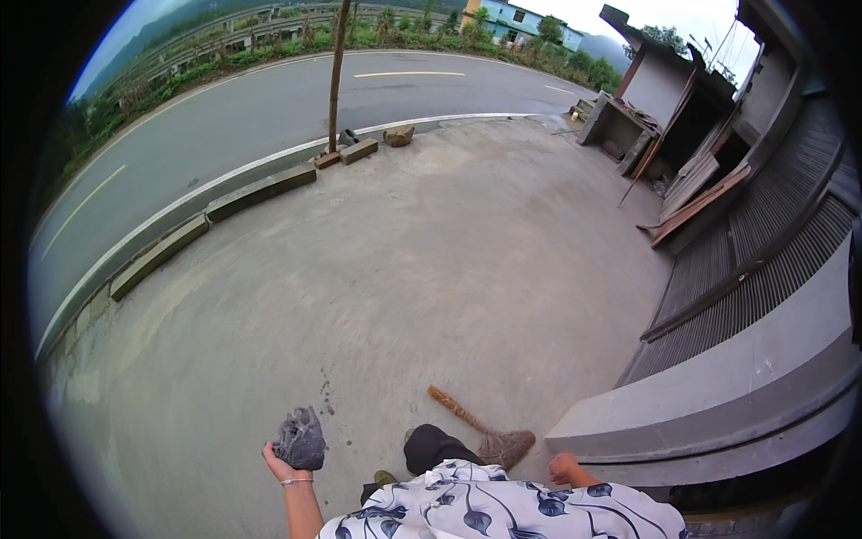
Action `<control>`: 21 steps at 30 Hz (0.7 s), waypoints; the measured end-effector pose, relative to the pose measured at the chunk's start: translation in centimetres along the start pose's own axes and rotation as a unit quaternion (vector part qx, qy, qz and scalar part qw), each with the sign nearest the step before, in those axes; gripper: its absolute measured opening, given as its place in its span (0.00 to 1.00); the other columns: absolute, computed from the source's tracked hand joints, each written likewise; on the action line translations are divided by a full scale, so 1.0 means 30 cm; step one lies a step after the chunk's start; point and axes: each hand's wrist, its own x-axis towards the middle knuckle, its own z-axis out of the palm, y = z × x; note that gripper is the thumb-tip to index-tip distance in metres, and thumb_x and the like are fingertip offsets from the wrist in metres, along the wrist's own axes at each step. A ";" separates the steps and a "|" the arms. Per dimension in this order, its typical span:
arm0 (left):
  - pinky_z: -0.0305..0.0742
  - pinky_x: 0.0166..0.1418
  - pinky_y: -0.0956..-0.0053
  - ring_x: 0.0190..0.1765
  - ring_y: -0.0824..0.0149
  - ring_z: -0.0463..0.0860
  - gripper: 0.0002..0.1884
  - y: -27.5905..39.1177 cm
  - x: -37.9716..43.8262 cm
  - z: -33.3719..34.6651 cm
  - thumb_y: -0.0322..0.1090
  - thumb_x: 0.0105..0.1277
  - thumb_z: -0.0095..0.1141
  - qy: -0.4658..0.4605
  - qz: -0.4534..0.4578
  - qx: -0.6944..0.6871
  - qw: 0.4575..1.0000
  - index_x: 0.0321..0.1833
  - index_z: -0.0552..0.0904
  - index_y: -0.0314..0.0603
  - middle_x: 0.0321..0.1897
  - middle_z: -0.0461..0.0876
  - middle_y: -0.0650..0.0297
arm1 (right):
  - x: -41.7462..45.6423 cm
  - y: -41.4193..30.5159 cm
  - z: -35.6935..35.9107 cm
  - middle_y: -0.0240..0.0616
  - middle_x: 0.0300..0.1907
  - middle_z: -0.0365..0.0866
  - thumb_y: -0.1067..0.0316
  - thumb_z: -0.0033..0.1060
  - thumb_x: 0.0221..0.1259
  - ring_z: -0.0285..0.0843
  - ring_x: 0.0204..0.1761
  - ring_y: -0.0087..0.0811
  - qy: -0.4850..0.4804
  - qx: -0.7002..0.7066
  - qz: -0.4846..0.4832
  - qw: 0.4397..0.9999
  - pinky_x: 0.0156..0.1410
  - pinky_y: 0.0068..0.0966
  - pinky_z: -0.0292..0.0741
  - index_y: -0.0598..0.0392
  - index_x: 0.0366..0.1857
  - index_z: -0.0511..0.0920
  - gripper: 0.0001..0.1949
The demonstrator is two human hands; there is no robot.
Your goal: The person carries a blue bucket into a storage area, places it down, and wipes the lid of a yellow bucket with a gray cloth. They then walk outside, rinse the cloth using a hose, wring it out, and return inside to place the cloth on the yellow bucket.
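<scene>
My left hand (279, 466) is gripping a dark grey, crumpled lump (300, 438), held out above the concrete. It might be a wadded cloth or a rough stone; I cannot tell which. My right hand (566, 469) hangs by my side with the fingers curled in, and nothing shows in it. Between that hand and my dark trouser leg is a brown broom (506, 447) lying on the ground, its handle (458, 407) pointing away to the left. Dark wet-looking spots (326, 391) mark the concrete near the lump.
A ribbed shutter (734, 269) and a pale concrete ledge (700, 391) run along the right. Planks (700, 202) lean farther back. Long kerb blocks (262, 192), a wooden pole (338, 81) and a rock (399, 136) line the yard's edge. A paved road (283, 101) curves beyond.
</scene>
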 end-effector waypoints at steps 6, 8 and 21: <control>0.81 0.54 0.52 0.44 0.51 0.85 0.15 -0.153 0.459 0.729 0.49 0.65 0.52 -0.144 -0.036 0.029 0.989 0.36 0.77 0.45 0.40 0.85 0.56 | -0.049 -0.418 0.129 0.40 0.29 0.84 0.67 0.50 0.64 0.84 0.28 0.34 0.020 0.084 -0.062 0.994 0.24 0.29 0.76 0.54 0.31 0.81 0.08; 0.81 0.54 0.52 0.44 0.51 0.85 0.14 -0.203 0.563 0.908 0.49 0.65 0.52 -0.168 -0.041 0.027 0.985 0.36 0.77 0.45 0.39 0.85 0.56 | 0.014 -0.618 0.105 0.37 0.23 0.81 0.66 0.51 0.62 0.82 0.24 0.31 0.011 0.087 -0.109 0.990 0.24 0.27 0.76 0.58 0.29 0.82 0.10; 0.83 0.47 0.57 0.39 0.57 0.86 0.15 -0.224 1.205 1.637 0.49 0.62 0.55 0.002 0.086 0.098 0.991 0.39 0.77 0.43 0.37 0.83 0.61 | -0.019 -2.561 -0.249 0.39 0.37 0.88 0.62 0.54 0.64 0.87 0.33 0.28 0.119 -0.032 -0.533 0.837 0.43 0.27 0.80 0.57 0.49 0.82 0.15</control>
